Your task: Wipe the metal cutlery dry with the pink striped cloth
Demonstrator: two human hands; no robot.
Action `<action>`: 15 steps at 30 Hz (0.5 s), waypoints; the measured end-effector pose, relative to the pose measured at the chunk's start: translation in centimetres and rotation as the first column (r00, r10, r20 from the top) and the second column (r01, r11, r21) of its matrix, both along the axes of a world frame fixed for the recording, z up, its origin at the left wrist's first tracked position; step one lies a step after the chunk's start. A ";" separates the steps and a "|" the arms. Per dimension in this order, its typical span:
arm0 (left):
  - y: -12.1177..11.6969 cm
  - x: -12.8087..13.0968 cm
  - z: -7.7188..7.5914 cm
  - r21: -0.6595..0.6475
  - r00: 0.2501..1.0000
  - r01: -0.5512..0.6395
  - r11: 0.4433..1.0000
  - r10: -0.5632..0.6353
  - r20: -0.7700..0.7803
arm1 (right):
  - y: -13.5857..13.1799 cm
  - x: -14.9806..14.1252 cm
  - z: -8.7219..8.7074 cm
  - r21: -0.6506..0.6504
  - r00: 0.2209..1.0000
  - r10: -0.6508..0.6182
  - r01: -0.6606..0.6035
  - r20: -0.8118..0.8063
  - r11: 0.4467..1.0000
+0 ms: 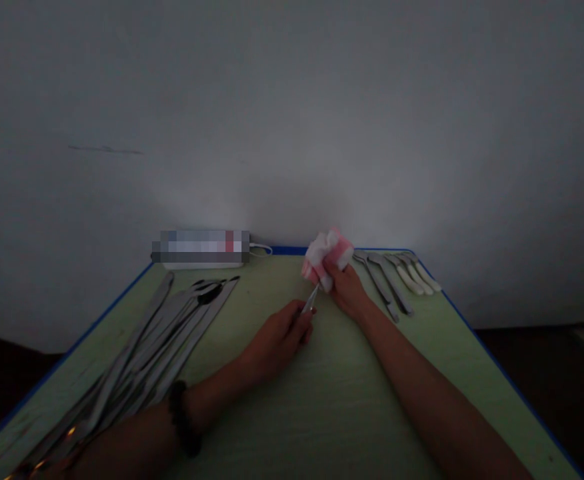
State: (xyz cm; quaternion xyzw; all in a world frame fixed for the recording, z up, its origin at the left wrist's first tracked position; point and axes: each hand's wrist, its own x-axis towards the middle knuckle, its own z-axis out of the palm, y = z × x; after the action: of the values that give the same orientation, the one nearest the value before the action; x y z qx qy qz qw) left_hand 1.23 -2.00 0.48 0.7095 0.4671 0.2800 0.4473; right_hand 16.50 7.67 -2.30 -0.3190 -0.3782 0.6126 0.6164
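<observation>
My left hand (287,331) is closed round a slim, shiny metal piece of cutlery (311,300). Its far end runs up to the cloth and is hidden there, so I cannot tell whether it is a spoon, fork or knife. Crumpled in the fingers of my right hand (343,283) is a pink and white cloth (328,253), pressed around that far end. Both hands are above the middle of the pale green table (292,413). A dark beaded bracelet (185,419) circles my left wrist.
Long metal cutlery (172,327), including a spoon (209,295), lies piled at the left. Two metal utensils (385,287) and several white-handled pieces (415,275) lie at the right back. A blurred white box (205,250) with a white cable (261,248) stands by the wall (292,120).
</observation>
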 end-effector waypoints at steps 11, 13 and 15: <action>-0.9 -0.3 1.6 0.049 0.978 0.206 0.977 -0.204 -0.032 | 0.3 -0.1 -0.1 -0.064 0.995 -0.093 0.092 -0.018 0.994; -0.8 -0.2 1.4 0.038 0.980 0.198 0.979 -0.197 -0.016 | 0.3 -0.1 -0.1 -0.045 0.995 -0.091 0.093 0.032 0.995; -0.5 -0.2 1.2 0.011 0.988 0.156 0.988 -0.156 0.005 | 0.2 -0.1 -0.1 -0.016 0.993 -0.086 0.087 0.086 0.996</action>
State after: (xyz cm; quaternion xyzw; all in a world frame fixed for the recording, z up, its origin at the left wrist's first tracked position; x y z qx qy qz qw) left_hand 1.05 -2.51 1.65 0.7454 0.4075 0.2485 0.4653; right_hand 16.43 7.89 -2.41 -0.3672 -0.3837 0.5749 0.6225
